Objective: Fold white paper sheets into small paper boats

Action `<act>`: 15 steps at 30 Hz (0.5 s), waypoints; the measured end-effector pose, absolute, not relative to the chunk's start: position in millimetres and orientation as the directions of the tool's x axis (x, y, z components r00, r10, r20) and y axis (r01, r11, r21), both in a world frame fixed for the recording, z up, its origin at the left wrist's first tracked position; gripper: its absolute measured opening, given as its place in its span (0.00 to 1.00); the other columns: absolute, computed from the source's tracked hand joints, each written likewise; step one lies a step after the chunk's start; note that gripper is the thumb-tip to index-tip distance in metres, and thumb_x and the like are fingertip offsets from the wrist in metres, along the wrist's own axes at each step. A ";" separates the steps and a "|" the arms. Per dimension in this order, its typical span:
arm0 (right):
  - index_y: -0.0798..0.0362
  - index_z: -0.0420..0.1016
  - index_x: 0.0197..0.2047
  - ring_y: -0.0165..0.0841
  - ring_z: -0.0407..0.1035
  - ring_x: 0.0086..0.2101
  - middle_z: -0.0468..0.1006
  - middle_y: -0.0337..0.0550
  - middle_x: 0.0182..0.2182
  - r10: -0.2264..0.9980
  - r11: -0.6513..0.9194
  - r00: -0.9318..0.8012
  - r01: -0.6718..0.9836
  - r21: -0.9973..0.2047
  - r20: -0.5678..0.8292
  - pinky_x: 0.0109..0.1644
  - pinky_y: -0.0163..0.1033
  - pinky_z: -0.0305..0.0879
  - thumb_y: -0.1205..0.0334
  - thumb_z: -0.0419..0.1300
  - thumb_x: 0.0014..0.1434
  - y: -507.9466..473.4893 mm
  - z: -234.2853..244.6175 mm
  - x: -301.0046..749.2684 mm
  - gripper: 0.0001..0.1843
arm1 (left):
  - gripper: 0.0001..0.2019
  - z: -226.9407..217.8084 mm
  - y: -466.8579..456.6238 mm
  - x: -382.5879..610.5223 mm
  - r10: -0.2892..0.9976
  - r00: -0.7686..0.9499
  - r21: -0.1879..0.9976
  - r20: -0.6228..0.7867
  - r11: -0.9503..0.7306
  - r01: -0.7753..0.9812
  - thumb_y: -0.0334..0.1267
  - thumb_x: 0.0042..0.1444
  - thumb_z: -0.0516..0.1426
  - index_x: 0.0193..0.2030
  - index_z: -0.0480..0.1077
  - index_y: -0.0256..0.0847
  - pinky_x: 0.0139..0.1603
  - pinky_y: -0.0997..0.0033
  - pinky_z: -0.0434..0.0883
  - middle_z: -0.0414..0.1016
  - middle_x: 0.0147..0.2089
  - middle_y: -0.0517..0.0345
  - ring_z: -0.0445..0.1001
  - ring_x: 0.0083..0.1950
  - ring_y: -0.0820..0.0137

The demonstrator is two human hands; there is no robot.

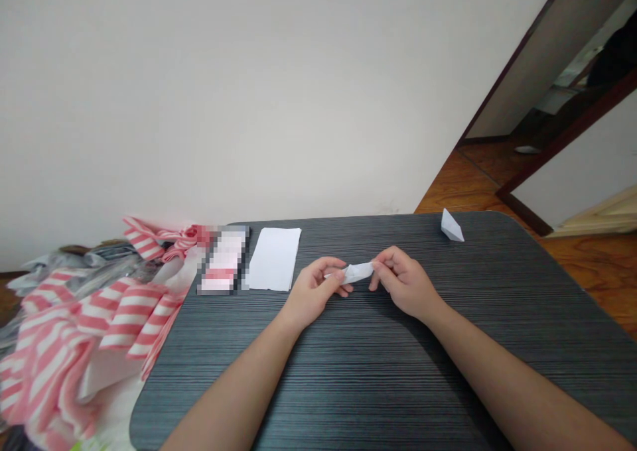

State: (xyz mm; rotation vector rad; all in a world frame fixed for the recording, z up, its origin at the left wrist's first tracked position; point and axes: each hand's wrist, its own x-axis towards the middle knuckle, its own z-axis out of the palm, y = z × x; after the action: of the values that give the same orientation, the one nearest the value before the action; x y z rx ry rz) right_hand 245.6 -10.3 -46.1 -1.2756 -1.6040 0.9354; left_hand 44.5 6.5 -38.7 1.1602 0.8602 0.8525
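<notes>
My left hand [318, 288] and my right hand [403, 280] meet over the middle of a dark striped table [348, 371]. Between them they pinch a small folded piece of white paper [358, 272], the left on its left end and the right on its right end. Both hands have their fingers curled closed round the paper, held just above the tabletop. A flat white sheet of paper [274, 258] lies to the left of the hands, near the table's far edge.
A small folded white paper shape [452, 227] stands at the far right of the table. A blurred-out rectangular object [222, 260] lies beside the flat sheet. Red-and-white striped cloth [89, 325] is heaped off the table's left edge. A wall stands behind, with a wooden floor and doorway at right.
</notes>
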 end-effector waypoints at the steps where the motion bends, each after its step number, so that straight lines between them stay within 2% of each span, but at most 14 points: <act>1: 0.52 0.64 0.37 0.31 0.69 0.23 0.76 0.39 0.21 0.976 0.210 -0.126 0.353 -0.912 0.176 0.29 0.36 0.61 0.57 0.52 0.63 -10.5 -45.4 246.1 0.07 | 0.17 -37.7 5.6 45.0 0.889 0.441 0.984 -0.123 0.167 -0.062 0.42 0.52 0.59 0.46 0.66 0.34 0.35 0.69 0.71 0.76 0.31 0.53 0.74 0.30 0.70; 3: 0.52 0.64 0.37 0.31 0.70 0.24 0.76 0.39 0.22 0.971 0.227 -0.152 0.366 -0.903 0.182 0.31 0.36 0.62 0.58 0.51 0.64 -11.0 -44.1 246.4 0.07 | 0.17 -36.0 4.7 45.7 0.872 0.472 0.990 -0.132 0.139 0.020 0.41 0.51 0.61 0.46 0.68 0.34 0.33 0.72 0.70 0.76 0.33 0.53 0.73 0.30 0.72; 6: 0.52 0.64 0.38 0.31 0.69 0.23 0.76 0.39 0.21 0.972 0.221 -0.152 0.355 -0.908 0.177 0.29 0.36 0.61 0.58 0.51 0.64 -11.7 -43.4 245.4 0.07 | 0.15 -35.2 5.7 45.2 0.867 0.481 0.991 -0.133 0.107 0.082 0.43 0.54 0.58 0.42 0.71 0.33 0.31 0.74 0.69 0.76 0.30 0.53 0.71 0.28 0.74; 9: 0.52 0.64 0.37 0.29 0.65 0.20 0.75 0.38 0.20 0.979 0.190 -0.124 0.293 -0.937 0.160 0.26 0.34 0.59 0.57 0.51 0.64 -12.0 -44.5 243.7 0.08 | 0.15 -36.9 7.4 44.2 0.873 0.472 0.991 -0.125 0.092 0.092 0.45 0.56 0.55 0.38 0.72 0.33 0.28 0.75 0.68 0.75 0.26 0.53 0.70 0.25 0.74; 15: 0.52 0.64 0.39 0.27 0.62 0.19 0.73 0.37 0.20 0.982 0.129 -0.152 0.127 -0.983 0.109 0.23 0.33 0.56 0.56 0.52 0.63 -11.0 -47.1 242.3 0.09 | 0.16 -39.5 7.4 44.5 0.878 0.461 0.991 -0.131 0.110 0.072 0.47 0.56 0.55 0.37 0.72 0.33 0.27 0.75 0.68 0.76 0.26 0.52 0.71 0.25 0.73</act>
State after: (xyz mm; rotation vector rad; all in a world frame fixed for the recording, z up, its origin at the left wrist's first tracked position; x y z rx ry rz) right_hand 242.3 -11.0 -47.1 -1.1456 -1.4725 1.1558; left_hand 44.5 7.4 -39.5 1.3404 0.9338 0.7408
